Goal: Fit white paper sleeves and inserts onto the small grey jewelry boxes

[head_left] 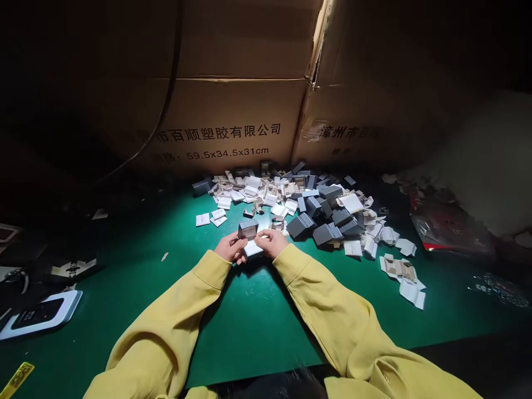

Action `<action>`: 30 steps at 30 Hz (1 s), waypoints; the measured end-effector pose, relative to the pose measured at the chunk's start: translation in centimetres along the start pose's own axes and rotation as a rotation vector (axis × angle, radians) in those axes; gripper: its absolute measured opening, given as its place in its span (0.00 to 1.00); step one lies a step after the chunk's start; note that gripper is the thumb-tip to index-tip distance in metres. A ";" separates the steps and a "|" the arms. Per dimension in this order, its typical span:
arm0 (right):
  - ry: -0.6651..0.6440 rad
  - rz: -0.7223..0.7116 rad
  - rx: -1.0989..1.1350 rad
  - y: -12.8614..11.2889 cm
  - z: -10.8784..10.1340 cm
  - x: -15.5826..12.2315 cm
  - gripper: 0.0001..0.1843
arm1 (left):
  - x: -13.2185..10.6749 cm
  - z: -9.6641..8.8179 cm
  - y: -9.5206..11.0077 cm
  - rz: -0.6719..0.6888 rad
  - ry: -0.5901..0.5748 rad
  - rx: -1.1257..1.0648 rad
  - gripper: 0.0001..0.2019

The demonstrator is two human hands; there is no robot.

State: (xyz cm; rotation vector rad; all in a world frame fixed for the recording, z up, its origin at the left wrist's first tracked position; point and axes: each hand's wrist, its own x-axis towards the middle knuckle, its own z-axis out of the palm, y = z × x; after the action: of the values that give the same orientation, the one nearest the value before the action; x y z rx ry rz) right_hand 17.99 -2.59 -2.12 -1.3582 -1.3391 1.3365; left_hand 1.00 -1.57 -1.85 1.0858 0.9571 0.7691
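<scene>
Between my two hands is a small dark hinged gift box, its lid raised and printed text showing inside the lid. A white pad fills its lower half. My left hand is closed round the box's left side, thumb at the hinge area and fingers partly beneath. On the right edge, my right hand grips with thumb and fingers together near the white pad. Just beyond the box lie small folded card inserts and printed white cards.
A heap of dark boxes and white card pieces spreads over the green table. Large cardboard cartons stand behind. A phone lies at left, a plastic bag at right.
</scene>
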 end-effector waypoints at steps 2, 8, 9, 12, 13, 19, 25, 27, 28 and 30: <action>-0.040 0.141 0.101 -0.3 0.2 0.3 0.17 | 0.3 -0.2 -0.1 -0.022 -0.007 0.029 0.36; 0.056 0.086 0.075 -0.4 -0.3 0.4 0.13 | 0.4 -0.9 0.5 -0.075 -0.050 -0.067 0.44; 0.092 0.014 0.002 -0.4 -0.6 0.3 0.13 | 0.3 -1.0 0.7 -0.096 -0.070 -0.109 0.44; 0.154 -0.272 -0.307 -0.1 -1.8 0.1 0.15 | 0.1 -0.9 1.2 -0.170 -0.104 -0.211 0.45; 0.161 -0.379 -0.423 0.0 -2.2 0.0 0.16 | 0.0 -0.8 1.2 -0.187 -0.101 -0.216 0.45; 0.234 -0.829 -0.907 0.8 -3.1 0.3 0.16 | 0.1 -0.1 0.7 -0.207 0.031 -0.133 0.32; 0.460 -1.028 -1.028 0.7 -1.6 -0.5 0.11 | 0.0 1.0 0.6 -0.215 0.107 -0.210 0.20; 0.548 -1.038 -1.007 0.6 -1.2 -1.0 0.10 | -0.3 1.6 0.6 -0.183 0.155 -0.311 0.17; 0.529 -1.034 -0.992 0.6 -1.0 -1.1 0.10 | -0.3 1.9 0.5 -0.156 0.171 -0.365 0.18; 0.417 -1.011 -0.959 0.6 -0.6 -1.3 0.13 | -0.3 2.2 0.3 -0.087 0.189 -0.432 0.20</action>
State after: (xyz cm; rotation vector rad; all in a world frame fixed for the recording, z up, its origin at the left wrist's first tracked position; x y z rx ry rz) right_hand 18.79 -3.85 -2.39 -1.0845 -2.0139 -0.3092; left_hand 2.89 -2.60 -1.09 0.6003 0.9334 0.9658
